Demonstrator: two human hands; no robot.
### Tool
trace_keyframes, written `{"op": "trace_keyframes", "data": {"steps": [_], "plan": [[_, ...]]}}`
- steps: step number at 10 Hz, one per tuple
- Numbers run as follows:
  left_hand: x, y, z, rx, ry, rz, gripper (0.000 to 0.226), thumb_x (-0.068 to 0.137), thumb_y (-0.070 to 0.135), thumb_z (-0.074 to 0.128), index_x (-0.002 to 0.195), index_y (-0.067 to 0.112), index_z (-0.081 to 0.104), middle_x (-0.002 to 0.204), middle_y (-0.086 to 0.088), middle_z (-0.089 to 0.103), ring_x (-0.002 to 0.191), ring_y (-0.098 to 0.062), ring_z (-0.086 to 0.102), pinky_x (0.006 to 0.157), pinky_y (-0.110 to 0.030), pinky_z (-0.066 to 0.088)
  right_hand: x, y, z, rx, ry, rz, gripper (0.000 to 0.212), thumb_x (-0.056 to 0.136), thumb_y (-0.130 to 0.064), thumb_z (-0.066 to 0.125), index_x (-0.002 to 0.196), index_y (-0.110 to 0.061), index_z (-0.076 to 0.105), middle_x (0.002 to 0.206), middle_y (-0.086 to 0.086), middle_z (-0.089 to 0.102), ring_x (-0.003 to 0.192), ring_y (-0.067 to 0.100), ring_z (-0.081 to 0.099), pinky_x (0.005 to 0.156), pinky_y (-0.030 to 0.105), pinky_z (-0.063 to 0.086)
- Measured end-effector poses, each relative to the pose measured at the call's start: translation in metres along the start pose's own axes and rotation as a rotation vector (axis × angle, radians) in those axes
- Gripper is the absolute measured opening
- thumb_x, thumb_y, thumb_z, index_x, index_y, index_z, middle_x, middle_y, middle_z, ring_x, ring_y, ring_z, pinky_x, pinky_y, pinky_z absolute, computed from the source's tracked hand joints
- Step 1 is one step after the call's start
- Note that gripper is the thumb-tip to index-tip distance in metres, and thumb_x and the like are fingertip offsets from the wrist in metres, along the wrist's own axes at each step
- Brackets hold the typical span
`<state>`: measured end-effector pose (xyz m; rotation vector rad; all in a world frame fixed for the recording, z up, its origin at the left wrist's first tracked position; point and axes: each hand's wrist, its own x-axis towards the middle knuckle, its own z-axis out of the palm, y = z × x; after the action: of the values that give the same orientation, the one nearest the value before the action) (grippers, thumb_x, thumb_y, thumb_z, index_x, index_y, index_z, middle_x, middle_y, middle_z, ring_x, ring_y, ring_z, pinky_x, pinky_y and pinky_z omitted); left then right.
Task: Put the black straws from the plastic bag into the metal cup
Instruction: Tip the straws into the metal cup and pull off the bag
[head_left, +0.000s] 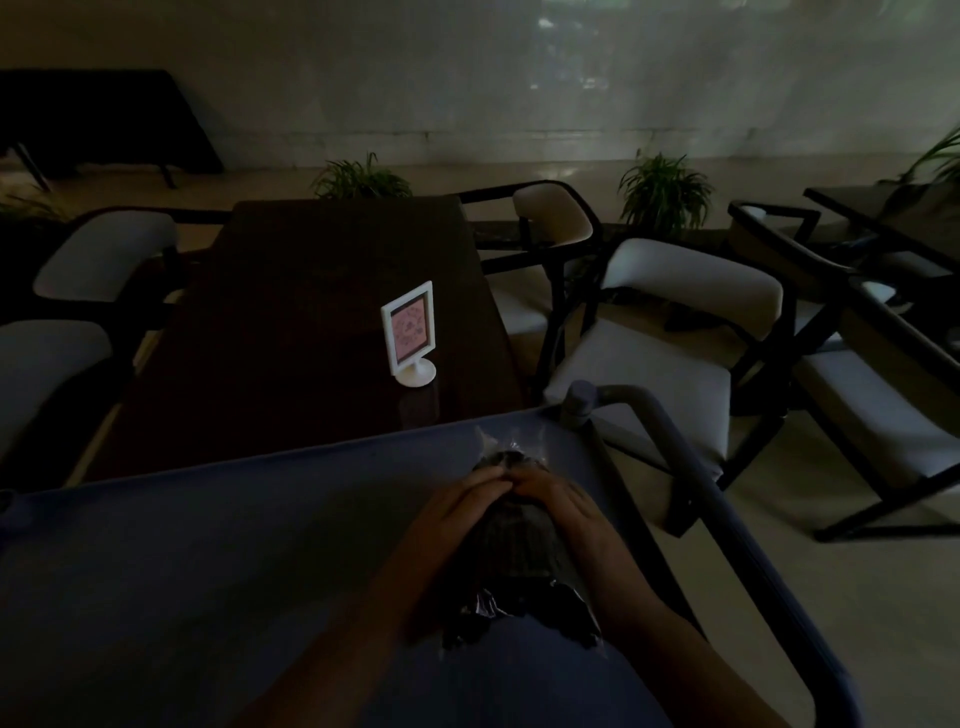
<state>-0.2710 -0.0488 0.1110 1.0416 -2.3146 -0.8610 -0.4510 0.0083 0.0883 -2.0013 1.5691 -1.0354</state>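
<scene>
Item: plastic bag (511, 540) of black straws (519, 525), lying on the blue cart top (208, 561), right of centre, long axis running away from me. Far end a crumpled clear twist near the cart's back edge; near end a dark, glossy ruffle close to my body. The dim light makes single straws hard to pick out; they read as one dark bundle.

Item: my left hand (457, 501), laid on the bag's far part from the left, fingers curled down against the plastic. My right hand (561, 501), on the same part from the right, fingers likewise bent onto it. The fingertips of both meet at the top of the bundle. Whether either hand pinches the plastic or only presses on it, I cannot tell.

Item: cart handle (691, 467), grey tube, right edge, its near end cut off by the frame.

Item: dark table (311, 322) beyond the cart, with a white sign stand (410, 332); its print is unreadable.

Item: chairs (670, 332) around, partly cut off.
</scene>
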Motion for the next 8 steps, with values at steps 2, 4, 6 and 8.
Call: {"op": "trace_keyframes", "data": {"steps": [2,4,6,8], "plan": [[0.004,-0.009,0.005,0.147,0.005,0.050,0.037,0.096,0.022,0.059,0.132,0.022,0.052,0.139,0.010,0.042,0.137,-0.021,0.040,0.117,-0.036,0.030,0.005,-0.011,-0.006,0.010,0.008,-0.001,0.038,0.089,-0.066,0.045,0.126,-0.055,0.043,0.134,-0.038,0.042,0.128,-0.001,0.043,0.107,0.013,0.029],[0.021,0.001,-0.005,-0.192,-0.034,-0.165,0.015,0.095,0.018,0.056,0.105,0.010,0.063,0.093,0.002,0.065,0.082,-0.002,0.067,0.060,-0.013,0.053,0.017,-0.015,-0.014,-0.016,0.061,-0.042,0.043,0.076,-0.032,0.073,0.116,-0.017,0.064,0.133,0.012,0.053,0.129,0.034,0.044,0.110,0.049,0.032],[0.007,-0.024,0.006,-0.196,-0.048,-0.202,0.099,0.070,0.011,0.085,0.150,0.016,0.027,0.132,0.014,0.044,0.126,-0.003,0.043,0.105,-0.015,0.039,0.018,-0.001,0.001,0.177,-0.045,0.261,0.079,0.074,-0.006,0.082,0.123,-0.046,0.035,0.153,0.021,0.032,0.144,0.039,0.026,0.115,0.056,0.028],[-0.009,-0.026,0.012,-0.378,0.007,-0.403,0.094,0.065,0.012,0.089,0.145,0.015,0.040,0.144,-0.003,0.047,0.134,-0.020,0.045,0.111,-0.041,0.040,0.005,0.009,0.025,0.271,-0.013,0.311,0.056,0.073,0.004,0.080,0.124,0.005,0.056,0.126,0.025,0.058,0.120,0.036,0.057,0.102,0.049,0.046]]}}
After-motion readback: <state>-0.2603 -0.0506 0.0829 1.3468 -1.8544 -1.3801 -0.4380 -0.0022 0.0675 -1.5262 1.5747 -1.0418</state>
